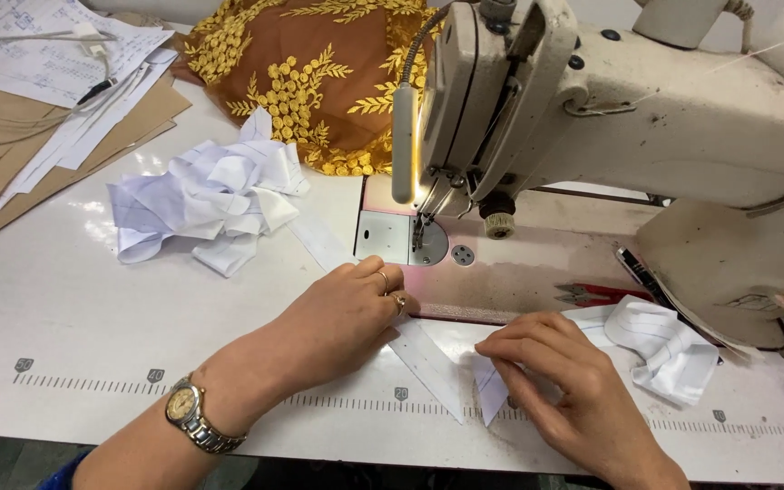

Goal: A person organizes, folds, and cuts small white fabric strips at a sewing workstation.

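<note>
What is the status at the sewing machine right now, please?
Left hand flat on white fabric strip. Right hand pinching small white piece. Strip not under needle; red snips lie beside.

A white worktable [65, 318] with a printed ruler strip along its near edge lay under the hands, while beyond them a worn cream sewing machine [646, 109] stood with its small lamp [404, 145] glowing brightly.

The left hand [342, 313] rests on a fabric strip [428, 358]; the right hand [551, 377], just beside it, lies on a folded piece [492, 390]. Behind both stands the sewing machine [628, 118]. A fabric heap [206, 200] lies behind the left hand.
</note>
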